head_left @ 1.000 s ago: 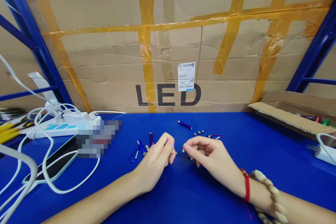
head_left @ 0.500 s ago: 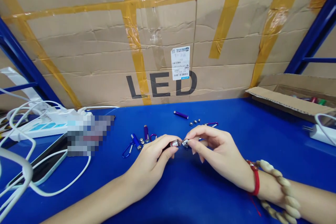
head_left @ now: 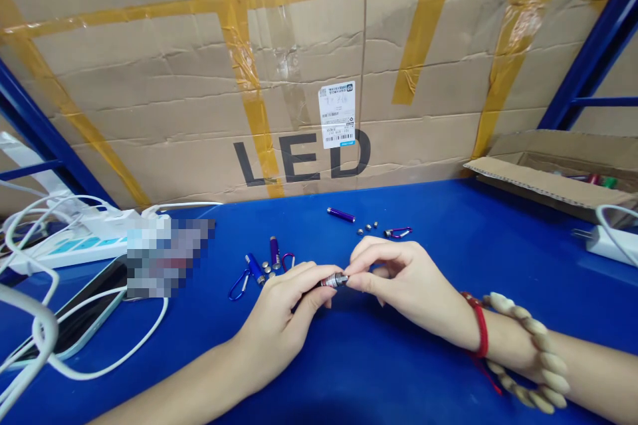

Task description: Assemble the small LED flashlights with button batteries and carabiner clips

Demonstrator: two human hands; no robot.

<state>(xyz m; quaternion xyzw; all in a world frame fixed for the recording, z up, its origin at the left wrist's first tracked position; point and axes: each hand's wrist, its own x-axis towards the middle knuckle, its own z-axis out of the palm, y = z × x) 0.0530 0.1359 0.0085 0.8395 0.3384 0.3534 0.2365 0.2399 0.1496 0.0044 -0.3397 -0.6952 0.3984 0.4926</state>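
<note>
My left hand (head_left: 286, 315) is closed around a small dark flashlight tube (head_left: 329, 281) with a printed label, its end pointing right. My right hand (head_left: 403, 282) pinches small silver button cells (head_left: 343, 278) at that end, touching the tube. How far they sit inside, I cannot tell. Beyond my left hand lie a blue tube (head_left: 254, 268) with a blue carabiner (head_left: 238, 285), a purple tube (head_left: 274, 253), a purple carabiner (head_left: 288, 259) and several loose button cells (head_left: 266, 266).
Farther back are another purple tube (head_left: 341, 215), small silver cells (head_left: 367, 228) and a capped purple carabiner (head_left: 400, 232). A phone (head_left: 84, 319), white cables and a power strip (head_left: 74, 239) crowd the left. An open carton (head_left: 548, 182) stands right; a taped cardboard wall (head_left: 189, 99) rises behind.
My right hand has moved slightly left and brought the silver cells against the end of the tube, closing the small gap. My left hand still holds the tube. The view has shifted slightly.
</note>
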